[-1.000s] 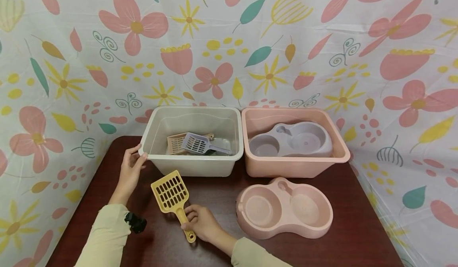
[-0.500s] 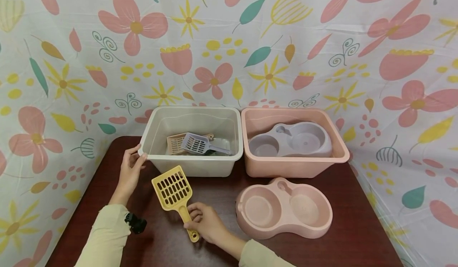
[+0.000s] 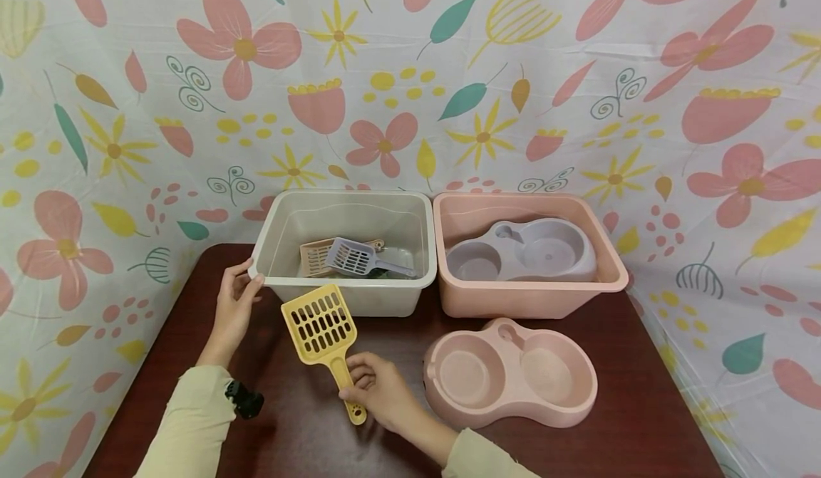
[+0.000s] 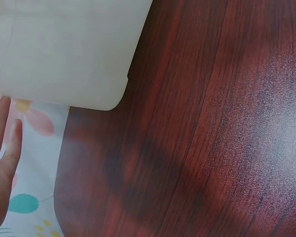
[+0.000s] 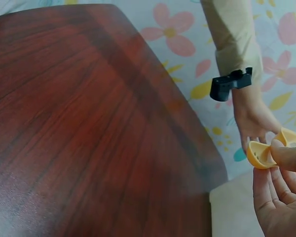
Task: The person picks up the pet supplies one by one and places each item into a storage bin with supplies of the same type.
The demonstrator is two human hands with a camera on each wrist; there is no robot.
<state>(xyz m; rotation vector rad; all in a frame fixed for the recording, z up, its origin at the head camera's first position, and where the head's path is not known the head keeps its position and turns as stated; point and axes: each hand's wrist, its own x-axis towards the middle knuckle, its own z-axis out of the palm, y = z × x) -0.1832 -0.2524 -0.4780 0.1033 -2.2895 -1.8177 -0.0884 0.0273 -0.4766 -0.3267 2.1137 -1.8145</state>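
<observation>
My right hand (image 3: pixel 378 392) grips the handle of a yellow slotted litter scoop (image 3: pixel 321 325), blade tilted up toward the grey litter box (image 3: pixel 346 294). The blade's top edge overlaps the box's front wall in the head view. In the right wrist view, thumb and fingers pinch the scoop's handle (image 5: pixel 259 155). My left hand (image 3: pixel 234 307) holds the grey box's front left corner, thumb at the front rim, fingers at the left side. Inside that box lie a lilac scoop (image 3: pixel 353 257) and, partly under it, a beige scoop (image 3: pixel 312 258).
Right of the grey box stands a pink litter box (image 3: pixel 532 300) with a lilac double pet bowl (image 3: pixel 519 250) in it. A pink double bowl (image 3: pixel 513 378) sits in front on the dark wooden table (image 3: pixel 288 442). A flowered cloth (image 3: pixel 410 72) hangs behind.
My right hand has carried the yellow scoop slightly right and up, bringing its blade closer to the grey box. The left hand stays at the corner.
</observation>
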